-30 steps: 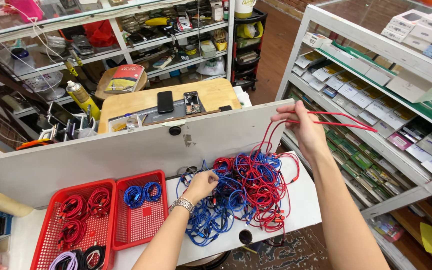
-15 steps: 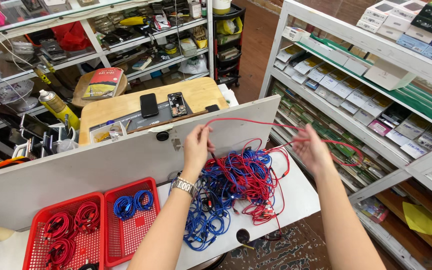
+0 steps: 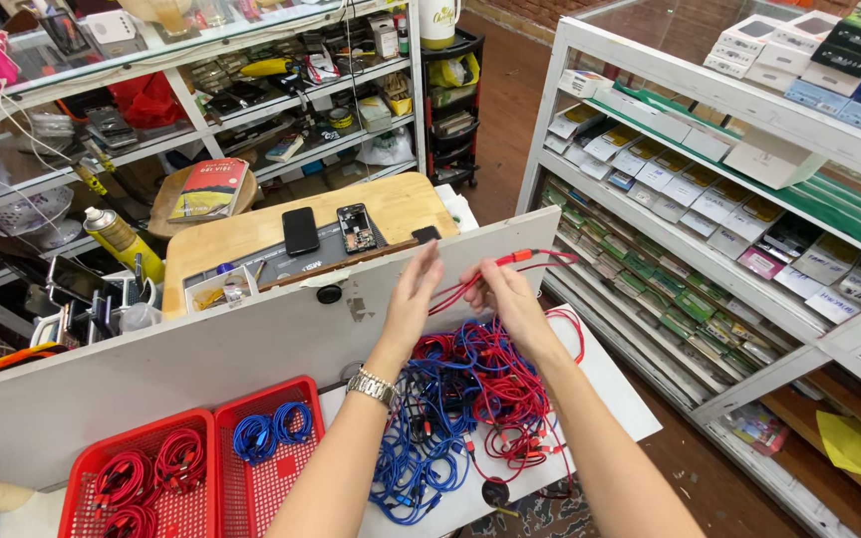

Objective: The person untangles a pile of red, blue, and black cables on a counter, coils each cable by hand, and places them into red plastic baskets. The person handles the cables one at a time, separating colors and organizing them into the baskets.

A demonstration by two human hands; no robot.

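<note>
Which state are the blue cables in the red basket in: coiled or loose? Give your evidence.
Coiled. The blue cables lie in neat round loops inside the red basket, unlike the tangled heap on the table.

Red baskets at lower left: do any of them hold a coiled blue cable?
Yes: the right-hand red basket holds a coiled blue cable, while the left red basket holds only coiled red cables.

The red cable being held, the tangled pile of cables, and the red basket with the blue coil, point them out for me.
red cable (image 3: 535, 257), head view, on the plug end past the right hand.
pile of cables (image 3: 470, 399), head view, on its tangled middle.
red basket (image 3: 301, 384), head view, on its top rim.
</note>
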